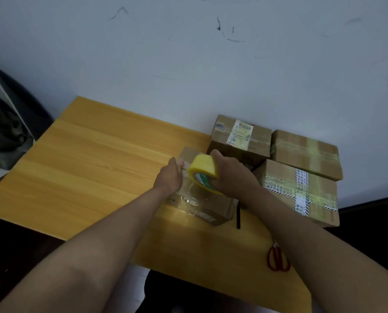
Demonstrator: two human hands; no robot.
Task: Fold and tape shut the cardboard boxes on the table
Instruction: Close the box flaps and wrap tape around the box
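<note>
- Your right hand [230, 175] grips the tape roll [204, 171]; your left hand [171, 175] presses flat on the small box [202, 206].
- Treat the box as light and likely to slide: hold down its top.
- The tape is thin and clingy; keep it taut.

Two bare forearms run in from the lower corners of the frame, with no sleeve on either as far as the edge. The left hand [170, 177] and right hand [231, 175] look ungloved — rings or watches, if any, are too blurred to tell.

Right hand [231, 175] grips yellow tape roll [203, 170] over small box [202, 204]; left hand [170, 177] presses its top.
</note>
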